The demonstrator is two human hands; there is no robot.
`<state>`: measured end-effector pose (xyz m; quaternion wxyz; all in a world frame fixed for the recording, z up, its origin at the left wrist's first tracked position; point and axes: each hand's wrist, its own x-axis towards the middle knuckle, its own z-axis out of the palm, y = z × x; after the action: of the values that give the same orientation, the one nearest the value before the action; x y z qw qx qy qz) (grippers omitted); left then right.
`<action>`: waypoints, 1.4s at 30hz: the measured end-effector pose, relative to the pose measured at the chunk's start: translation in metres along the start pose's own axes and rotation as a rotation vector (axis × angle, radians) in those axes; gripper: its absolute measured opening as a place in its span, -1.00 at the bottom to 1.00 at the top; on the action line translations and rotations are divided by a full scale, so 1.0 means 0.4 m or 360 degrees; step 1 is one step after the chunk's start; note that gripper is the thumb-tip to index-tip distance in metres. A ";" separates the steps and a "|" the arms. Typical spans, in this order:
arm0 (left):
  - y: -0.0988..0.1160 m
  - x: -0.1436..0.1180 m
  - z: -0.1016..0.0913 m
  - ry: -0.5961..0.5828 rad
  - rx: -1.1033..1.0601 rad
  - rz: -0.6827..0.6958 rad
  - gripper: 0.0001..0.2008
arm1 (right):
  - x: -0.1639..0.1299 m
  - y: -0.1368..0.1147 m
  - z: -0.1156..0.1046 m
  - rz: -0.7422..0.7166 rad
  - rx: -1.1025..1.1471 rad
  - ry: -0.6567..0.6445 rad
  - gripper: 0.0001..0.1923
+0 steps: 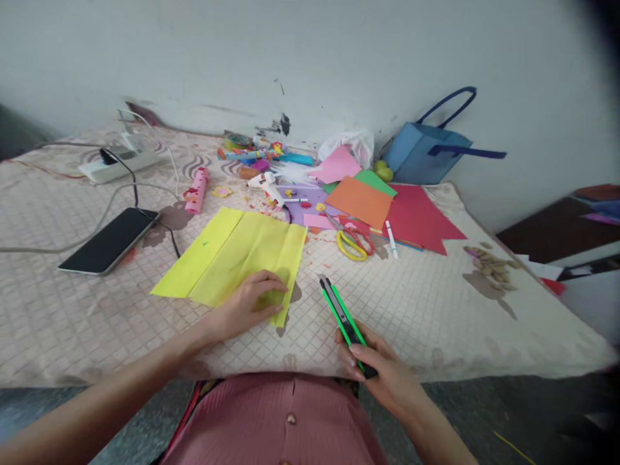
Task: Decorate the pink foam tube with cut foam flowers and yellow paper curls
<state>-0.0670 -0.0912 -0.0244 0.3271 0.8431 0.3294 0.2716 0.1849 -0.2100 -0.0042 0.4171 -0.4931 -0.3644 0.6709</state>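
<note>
Yellow paper (227,255) lies at eleven o'clock from the torso (271,426). I see the left hand (254,300) over its right edge, fingers loosely curled; whether they pinch, I can't tell. At one o'clock, the right hand (382,365) grips a green cutter (343,316). I'd hold the sheet flat, fingers clear of the blade (322,278).

Bare left hand (248,301): ahead of torso in pink buttoned top (271,429), palm down, fingers bent | bare right hand (381,366): ahead-right of torso, fingers curled gripping
</note>
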 end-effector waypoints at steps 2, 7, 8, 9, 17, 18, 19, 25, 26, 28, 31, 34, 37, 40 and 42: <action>0.002 0.001 -0.001 -0.0018 0.0001 -0.0010 -0.72 | 0.005 -0.001 -0.001 -0.0006 -0.0024 -0.0041 -0.78; 0.002 0.002 -0.001 -0.0032 -0.0003 -0.0029 -0.72 | 0.008 0.007 -0.009 0.0026 0.0027 -0.0059 -0.80; 0.001 0.001 0.000 -0.0031 -0.0008 -0.0029 -0.72 | 0.008 0.008 -0.011 0.0036 0.0031 -0.0046 -0.80; 0.000 0.000 0.000 -0.0031 -0.0018 -0.0033 -0.72 | 0.009 0.009 -0.011 0.0038 0.0024 -0.0025 -0.80; 0.016 0.024 -0.039 0.0112 -0.0027 -0.0006 -0.77 | 0.029 -0.019 -0.025 -0.0094 -0.0065 0.0077 -0.77; 0.020 0.036 -0.049 0.0103 0.0018 0.0021 -0.78 | 0.036 -0.024 -0.033 -0.0105 -0.0068 0.0048 -0.76; 0.023 0.049 -0.059 0.0079 0.0073 0.0048 -0.79 | 0.043 -0.028 -0.043 -0.0111 -0.0077 0.0001 -0.76; 0.009 0.126 -0.080 -0.0216 0.0776 -0.0088 -0.60 | 0.099 -0.057 -0.104 -0.0034 -0.0148 -0.0182 -0.77; 0.000 0.130 -0.075 -0.0223 0.0900 -0.0116 -0.55 | 0.109 -0.065 -0.110 -0.0026 -0.0165 -0.0164 -0.79; -0.022 0.130 -0.063 -0.0264 0.1059 -0.0125 -0.50 | 0.133 -0.082 -0.118 -0.0044 -0.0200 -0.0160 -0.81; -0.051 0.110 -0.051 -0.0362 0.1121 -0.0085 -0.48 | 0.184 -0.108 -0.131 -0.0097 -0.0274 -0.0239 -0.76; -0.065 0.082 -0.053 -0.0371 0.1112 -0.0049 -0.46 | 0.255 -0.129 -0.159 -0.0214 -0.0367 -0.0141 -0.64; -0.060 0.060 -0.060 -0.0372 0.1114 -0.0032 -0.45 | 0.322 -0.147 -0.193 -0.0358 -0.0416 -0.0023 -0.60; -0.047 0.044 -0.063 -0.0394 0.1127 -0.0039 -0.44 | 0.360 -0.165 -0.213 -0.0384 -0.0410 -0.0072 -0.55; -0.040 0.032 -0.062 -0.0389 0.1132 -0.0033 -0.44 | 0.370 -0.176 -0.218 -0.0388 -0.0416 -0.0095 -0.53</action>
<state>-0.0814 -0.0636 -0.0171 0.0536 0.9269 0.3700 0.0342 0.2588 -0.0401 -0.0154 0.4166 -0.4753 -0.5178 0.5766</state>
